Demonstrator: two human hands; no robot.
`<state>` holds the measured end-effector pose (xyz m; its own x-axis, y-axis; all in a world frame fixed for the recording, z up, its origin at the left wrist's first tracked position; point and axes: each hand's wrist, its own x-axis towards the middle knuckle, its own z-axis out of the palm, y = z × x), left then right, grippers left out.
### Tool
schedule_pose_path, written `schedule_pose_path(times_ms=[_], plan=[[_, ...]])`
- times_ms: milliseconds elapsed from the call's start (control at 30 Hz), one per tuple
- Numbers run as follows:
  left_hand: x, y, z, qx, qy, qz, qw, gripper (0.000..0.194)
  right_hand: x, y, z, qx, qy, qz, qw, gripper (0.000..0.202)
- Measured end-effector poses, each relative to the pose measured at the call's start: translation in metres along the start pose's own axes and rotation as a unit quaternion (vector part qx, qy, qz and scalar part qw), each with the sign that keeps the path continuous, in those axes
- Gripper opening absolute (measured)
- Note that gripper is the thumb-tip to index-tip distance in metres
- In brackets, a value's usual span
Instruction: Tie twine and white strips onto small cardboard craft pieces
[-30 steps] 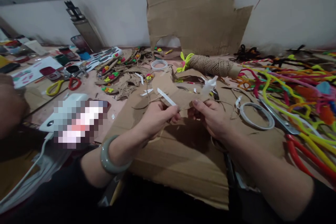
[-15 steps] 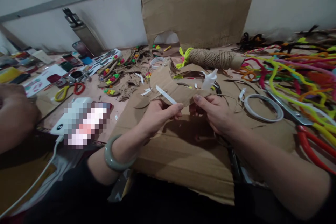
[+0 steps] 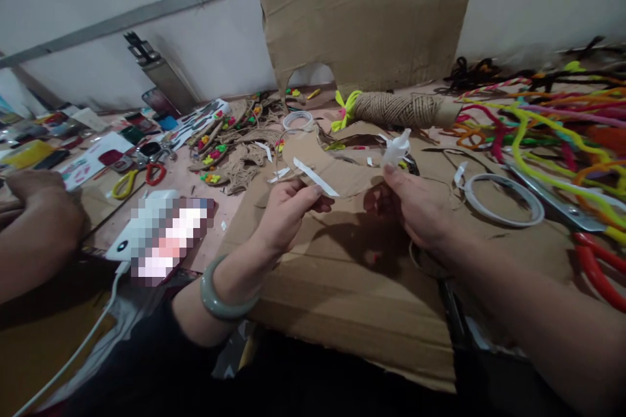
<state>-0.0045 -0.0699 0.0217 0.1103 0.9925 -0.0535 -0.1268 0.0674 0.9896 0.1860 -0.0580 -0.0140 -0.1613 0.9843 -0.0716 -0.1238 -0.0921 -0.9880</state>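
A cut cardboard piece (image 3: 355, 176) is held up between both hands, with a white tape strip (image 3: 313, 176) lying slantwise on its left part. My left hand (image 3: 288, 212), a green bangle at its wrist, pinches the lower left edge beside the strip. The right edge is gripped by my right hand (image 3: 413, 202), its thumb on top. A crumpled translucent white thing (image 3: 397, 145) shows just beyond my right thumb. Below them lies a larger cardboard sheet (image 3: 352, 313), shadowed by my hands.
A twine roll (image 3: 401, 109) lies behind the hands. To the right are a tape ring (image 3: 503, 199), red-handled scissors (image 3: 594, 273) and colourful pipe cleaners (image 3: 552, 137). At left are a phone (image 3: 171, 241), a white power bank (image 3: 120, 247) and another person's hand (image 3: 46, 221).
My right hand has shifted right and slightly up along the cardboard piece's edge. The piece looks flatter. The other person's hand reaches farther into view, and the whole view has shifted a little.
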Motion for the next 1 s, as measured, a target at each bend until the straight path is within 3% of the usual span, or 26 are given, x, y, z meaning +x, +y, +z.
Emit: schedule_pose_path(times_ms=[67,167,333,600,667,833,1000], plan=[[0.002,0.0,-0.003,0.008,0.002,0.01,1.0,0.01,0.002,-0.001,-0.002,-0.029,0.036,-0.014,0.999,0.057],[0.005,-0.001,-0.008,0.026,-0.001,0.01,1.0,0.011,0.0,-0.005,-0.005,-0.149,0.084,-0.095,0.981,0.048],[0.004,-0.002,-0.01,0.065,-0.031,0.0,0.997,0.013,-0.011,-0.014,-0.005,-0.312,0.117,-0.266,0.904,0.013],[0.001,-0.004,-0.015,0.105,-0.049,0.013,0.993,0.016,-0.022,-0.016,0.006,-0.409,0.085,-0.445,0.792,0.011],[-0.001,-0.002,-0.015,0.137,-0.051,0.006,0.989,0.016,-0.024,-0.016,0.008,-0.407,0.07,-0.459,0.787,0.01],[-0.006,0.009,-0.009,0.219,-0.067,0.025,0.973,0.019,-0.028,-0.012,0.016,-0.369,0.022,-0.456,0.81,0.011],[-0.007,0.016,-0.002,0.227,-0.086,0.031,0.97,0.016,-0.027,-0.004,0.021,-0.368,0.013,-0.451,0.813,0.006]])
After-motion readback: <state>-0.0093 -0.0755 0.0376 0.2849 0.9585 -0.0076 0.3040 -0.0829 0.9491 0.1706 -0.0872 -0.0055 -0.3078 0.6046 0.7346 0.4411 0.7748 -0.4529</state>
